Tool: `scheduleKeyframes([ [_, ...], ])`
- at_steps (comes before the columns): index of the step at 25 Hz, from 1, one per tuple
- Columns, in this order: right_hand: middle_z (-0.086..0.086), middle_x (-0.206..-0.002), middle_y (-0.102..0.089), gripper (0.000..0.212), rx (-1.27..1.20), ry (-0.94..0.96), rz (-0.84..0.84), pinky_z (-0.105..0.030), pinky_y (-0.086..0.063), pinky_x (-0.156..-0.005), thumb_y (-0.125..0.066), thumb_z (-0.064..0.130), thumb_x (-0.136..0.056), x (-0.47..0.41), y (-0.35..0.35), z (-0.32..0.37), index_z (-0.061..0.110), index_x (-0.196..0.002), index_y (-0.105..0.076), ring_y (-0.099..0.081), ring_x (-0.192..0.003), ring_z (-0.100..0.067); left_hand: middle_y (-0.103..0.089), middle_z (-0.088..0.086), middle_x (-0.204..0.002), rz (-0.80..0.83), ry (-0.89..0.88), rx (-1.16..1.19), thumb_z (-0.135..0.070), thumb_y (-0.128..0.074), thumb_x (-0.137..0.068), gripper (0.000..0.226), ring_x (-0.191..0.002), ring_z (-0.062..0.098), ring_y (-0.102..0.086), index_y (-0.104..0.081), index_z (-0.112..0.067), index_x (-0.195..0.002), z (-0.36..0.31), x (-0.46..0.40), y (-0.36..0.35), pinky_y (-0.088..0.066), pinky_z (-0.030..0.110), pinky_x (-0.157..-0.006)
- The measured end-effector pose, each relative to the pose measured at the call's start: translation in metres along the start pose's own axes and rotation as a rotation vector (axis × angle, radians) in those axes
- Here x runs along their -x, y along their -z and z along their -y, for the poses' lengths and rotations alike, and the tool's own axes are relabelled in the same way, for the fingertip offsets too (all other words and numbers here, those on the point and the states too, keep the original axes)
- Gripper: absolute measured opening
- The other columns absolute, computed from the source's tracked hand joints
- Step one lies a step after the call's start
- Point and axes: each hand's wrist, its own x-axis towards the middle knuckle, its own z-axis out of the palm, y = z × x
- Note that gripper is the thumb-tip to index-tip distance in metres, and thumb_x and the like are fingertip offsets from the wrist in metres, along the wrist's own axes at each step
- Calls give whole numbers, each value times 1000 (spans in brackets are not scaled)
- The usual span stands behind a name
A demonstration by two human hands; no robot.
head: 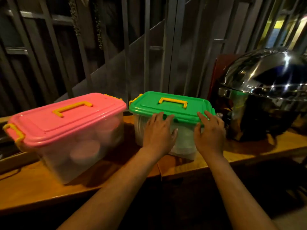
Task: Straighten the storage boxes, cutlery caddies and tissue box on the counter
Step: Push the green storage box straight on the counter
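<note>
Two clear plastic storage boxes stand on the wooden counter. The pink-lidded box sits at the left, angled, with a yellow handle and yellow clips. The green-lidded box stands in the middle, also with a yellow handle. My left hand lies flat against the green box's front wall, fingertips at the lid's rim. My right hand presses the front right corner, fingers spread over the lid's edge. No cutlery caddy or tissue box is in view.
A shiny steel chafing dish with a domed lid stands right beside the green box on the right. Dark metal bars and a stair wall rise behind the counter. The counter's front edge runs just below my wrists.
</note>
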Motion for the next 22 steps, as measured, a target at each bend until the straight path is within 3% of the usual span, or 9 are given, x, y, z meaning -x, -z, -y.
scheduleKeyframes([
  [4,-8,-131,-61,53,-97,56,119,-49,-37,-109,-43,42,-80,-29,-7,-29,17,-119,-68,-48,-126,-32,-43,12,-147,25,133,-70,-58,-41,-87,59,-138,35,-32,-47,-29,-138,-19,-22,-28,-32,52,-108],
  [7,-1,-125,-65,52,-330,108,190,-44,-35,-112,-49,51,-79,-48,-14,-56,20,-115,-70,-48,-129,-25,-45,8,-145,-76,277,-30,-61,-32,-90,54,-142,33,-26,-52,-31,-130,-35,-29,-48,-25,56,-111],
  [11,3,-127,-63,47,-501,139,218,-29,-23,-113,-50,53,-84,-55,-23,-77,23,-116,-69,-39,-135,-16,-46,7,-139,-202,408,115,-55,-35,-89,44,-144,33,-20,-53,-26,-117,-49,-37,-60,-17,57,-116],
  [16,0,-125,-64,40,-501,159,144,-52,-27,-114,-46,44,-90,-39,-31,-70,20,-115,-67,-40,-138,-27,-48,6,-130,-262,440,168,-44,-39,-85,37,-142,32,-24,-53,-24,-112,-44,-42,-68,-13,53,-116],
  [19,3,-130,-61,43,-437,179,164,-56,-26,-112,-41,45,-90,-26,-23,-53,24,-119,-64,-34,-141,-26,-53,8,-118,-253,331,197,-38,-39,-87,34,-131,31,-40,-56,-18,-109,-17,-42,-62,-14,50,-118],
  [22,12,-135,-57,45,-324,247,171,-51,-26,-110,-37,48,-90,-8,-14,-38,32,-126,-60,-32,-141,-22,-54,12,-120,-162,323,250,-36,-34,-89,38,-129,30,-40,-57,-16,-112,3,-42,-48,-15,47,-119],
])
